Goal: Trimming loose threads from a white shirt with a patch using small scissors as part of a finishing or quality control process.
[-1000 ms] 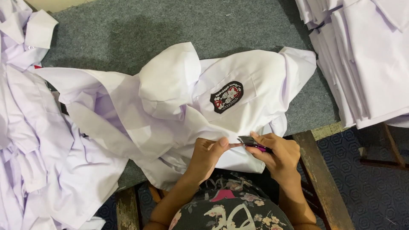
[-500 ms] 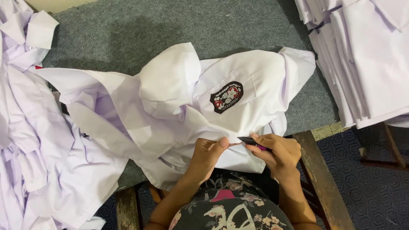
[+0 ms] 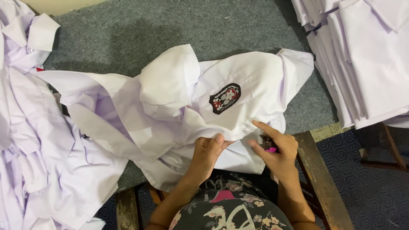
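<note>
White cotton shirt (image 3: 238,98) crumpled; left hand (image 3: 208,155) pinching hem, right hand (image 3: 275,149) gripping pink-handled tool (image 3: 270,149).

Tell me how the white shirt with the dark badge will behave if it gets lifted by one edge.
The white shirt will probably sag and drape; it already lies in soft folds on the grey table. It looks thin and light. The left hand pinches its hem, so it likely bunches rather than slides. The right hand holds a small tool beside it.
</note>
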